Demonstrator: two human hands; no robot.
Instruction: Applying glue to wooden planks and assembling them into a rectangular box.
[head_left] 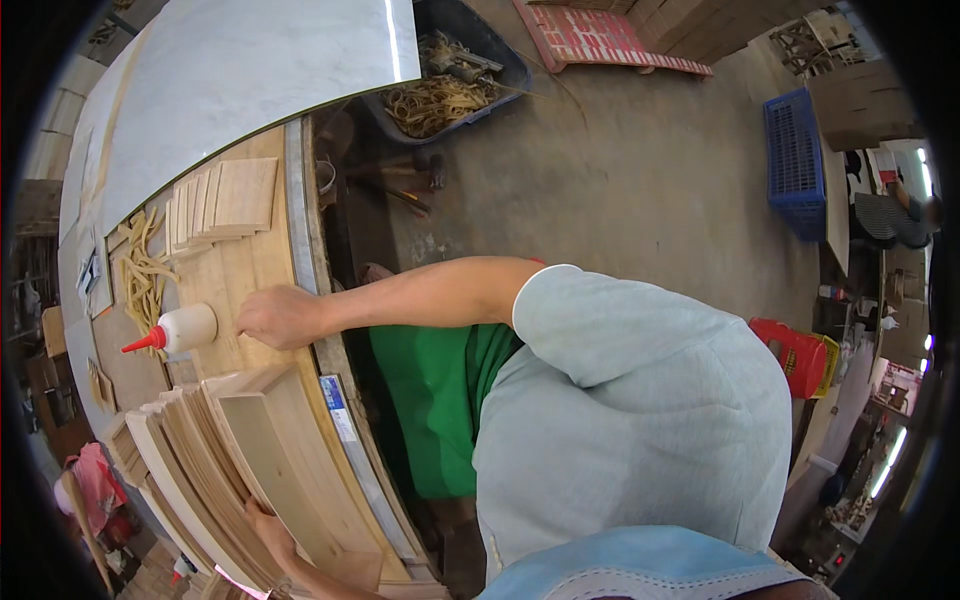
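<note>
From afar I see the long, pale, open-topped wooden box point(265, 455) lying lengthwise along the tan wooden bench point(245, 265), one end near R hand point(282, 317); L hand point(272, 532) is nearer, at its far wall. R fingers curled, can't tell if either's pinching anything

From the person's head, one fisheye view looks down on the nearby workbench point(237, 268) and farther floor point(620, 180)
</note>
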